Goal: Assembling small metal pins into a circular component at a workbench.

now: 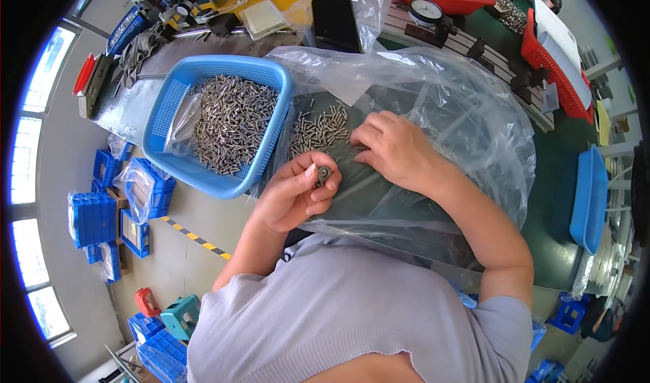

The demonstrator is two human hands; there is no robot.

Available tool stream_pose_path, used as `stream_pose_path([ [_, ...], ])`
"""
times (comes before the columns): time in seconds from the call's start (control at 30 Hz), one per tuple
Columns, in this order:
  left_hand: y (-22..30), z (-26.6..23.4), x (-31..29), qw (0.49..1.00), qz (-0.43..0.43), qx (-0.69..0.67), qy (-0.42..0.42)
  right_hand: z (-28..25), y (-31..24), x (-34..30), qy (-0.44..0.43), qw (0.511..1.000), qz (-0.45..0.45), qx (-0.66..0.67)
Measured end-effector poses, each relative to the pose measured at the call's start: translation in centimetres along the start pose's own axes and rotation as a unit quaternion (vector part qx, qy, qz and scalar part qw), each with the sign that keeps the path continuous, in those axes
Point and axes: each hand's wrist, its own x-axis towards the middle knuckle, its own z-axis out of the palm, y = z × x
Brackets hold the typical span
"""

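Note:
My left hand (292, 190) is closed around a small round metal part with a hole in its middle (323, 172), held between thumb and fingers. Just right of it, my right hand (401, 149) reaches in with curled fingers, its fingertips at the right edge of a loose pile of small metal pins (319, 128). Whatever those fingertips hold, if anything, is too small to make out. The pile lies on clear plastic sheeting (447, 122). To the left stands a blue plastic basket (285, 88) filled with many similar pins (233, 122) and a clear bag.
Behind the sheeting lie a black phone (336, 24) and a dial gauge (425, 12) on a metal rail. Red baskets (565, 85) stand at the far right and back. A blue tray (588, 200) is at the right; blue crates (93, 219) stack on the floor left.

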Motion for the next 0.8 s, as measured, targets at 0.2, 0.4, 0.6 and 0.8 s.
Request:
stream_pose_path([
  [0.2, 0.1, 0.5, 0.6, 0.998, -0.040, 0.051, -0.002, -0.3, 0.7, -0.2, -0.044, 0.998, 0.013, 0.035],
  [0.4, 0.1, 0.4, 0.5, 0.997, -0.046, 0.067, -0.012, -7.3, 2.3, 0.9, -0.008, 0.869, 0.255, 0.424],
  [0.6, 0.6, 0.5, 0.9, 0.995, -0.087, 0.039, -0.032, -14.9, 4.2, 1.4, 0.022, 0.829, 0.195, 0.524],
  [0.8, 0.8, 0.3, 0.3, 0.995, -0.092, 0.035, -0.031, -18.0, 0.5, 4.8, -0.109, 0.908, 0.249, 0.319],
])
